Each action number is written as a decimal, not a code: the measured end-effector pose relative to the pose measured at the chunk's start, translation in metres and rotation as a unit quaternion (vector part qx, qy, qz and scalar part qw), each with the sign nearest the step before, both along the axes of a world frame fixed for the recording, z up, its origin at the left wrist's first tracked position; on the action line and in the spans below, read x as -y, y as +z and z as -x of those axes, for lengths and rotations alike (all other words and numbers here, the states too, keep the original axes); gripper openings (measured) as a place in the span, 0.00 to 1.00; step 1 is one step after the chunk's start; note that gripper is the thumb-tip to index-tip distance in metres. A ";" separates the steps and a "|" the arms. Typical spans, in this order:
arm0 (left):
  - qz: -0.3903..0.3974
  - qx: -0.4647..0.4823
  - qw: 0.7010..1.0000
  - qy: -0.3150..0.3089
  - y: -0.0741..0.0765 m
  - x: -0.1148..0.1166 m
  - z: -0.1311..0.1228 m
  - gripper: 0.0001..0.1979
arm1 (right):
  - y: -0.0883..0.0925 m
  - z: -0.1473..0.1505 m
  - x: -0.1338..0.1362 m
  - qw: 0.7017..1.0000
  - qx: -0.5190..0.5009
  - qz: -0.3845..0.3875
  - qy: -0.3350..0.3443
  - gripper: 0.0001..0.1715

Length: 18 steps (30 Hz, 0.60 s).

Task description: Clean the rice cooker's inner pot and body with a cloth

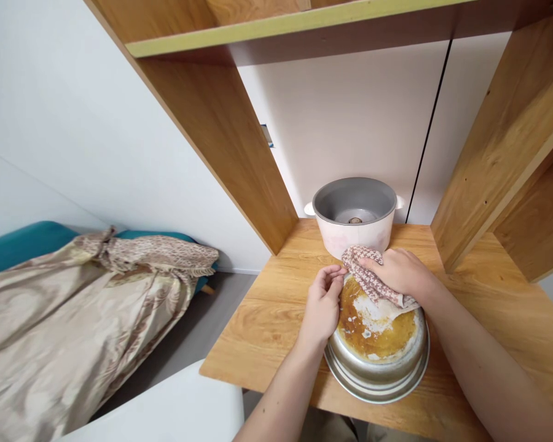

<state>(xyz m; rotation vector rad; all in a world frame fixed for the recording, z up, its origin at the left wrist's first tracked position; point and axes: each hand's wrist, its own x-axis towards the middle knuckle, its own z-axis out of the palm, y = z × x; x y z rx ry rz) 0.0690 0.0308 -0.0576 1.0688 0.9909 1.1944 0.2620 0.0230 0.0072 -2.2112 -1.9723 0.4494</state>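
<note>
A round metal pot [373, 368] lies upside down on the wooden desk, its base stained yellow-brown with a pale worn patch in the middle. My right hand [403, 273] presses a pink-and-white checked cloth [366, 270] onto the far right part of that base, fingers closed over the fabric. At the pot's far left side, my left hand [325, 301] is closed with curled fingers, its fingertips at the pot's edge beside the cloth. Just behind the cloth stands the white rice cooker body [354, 233], lidless, with a grey inside and a heating part at its bottom.
Wooden uprights [221, 135] flank the desk [258, 325], and a shelf [295, 24] with a yellow-green edge crosses above. A white chair [175, 408] is at the near left. Farther left, a beige patterned cover [50, 337] drapes over teal furniture [32, 242].
</note>
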 end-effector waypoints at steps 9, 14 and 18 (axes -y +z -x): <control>-0.003 0.012 1.000 -0.005 -0.002 -0.001 0.001 0.22 | -0.001 0.000 0.000 1.000 0.010 -0.007 0.007 0.50; 0.000 0.020 1.000 -0.004 -0.003 -0.001 0.000 0.26 | -0.001 0.001 -0.001 1.000 0.012 -0.006 0.008 0.51; 0.003 0.028 1.000 -0.004 -0.003 -0.002 0.000 0.29 | -0.001 0.001 0.000 1.000 0.011 -0.009 0.006 0.53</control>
